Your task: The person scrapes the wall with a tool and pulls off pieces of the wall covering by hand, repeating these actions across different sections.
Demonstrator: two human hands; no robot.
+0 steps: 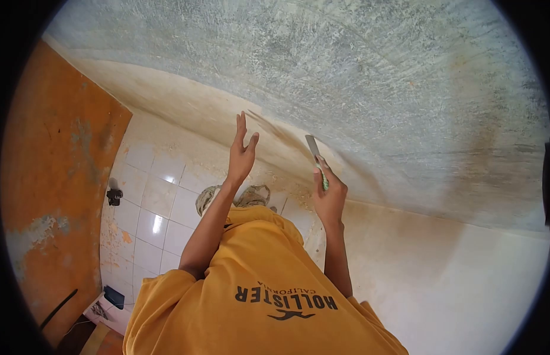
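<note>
Yellow shirt (pixel 257 307) below; right hand (pixel 329 198) fingers clamp a scraper (pixel 315 155), left hand (pixel 242 155) fingers spread against ceiling (pixel 375 77).

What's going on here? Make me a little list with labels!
left hand: open, fingers spread, raised by the pale wall; whether it touches, cannot tell
right hand: closed around the scraper
scraper: green handle, flat blade pointing up toward the rough grey surface
shirt: yellow, dark printed letters
around: white tiles, orange door on the left
</note>
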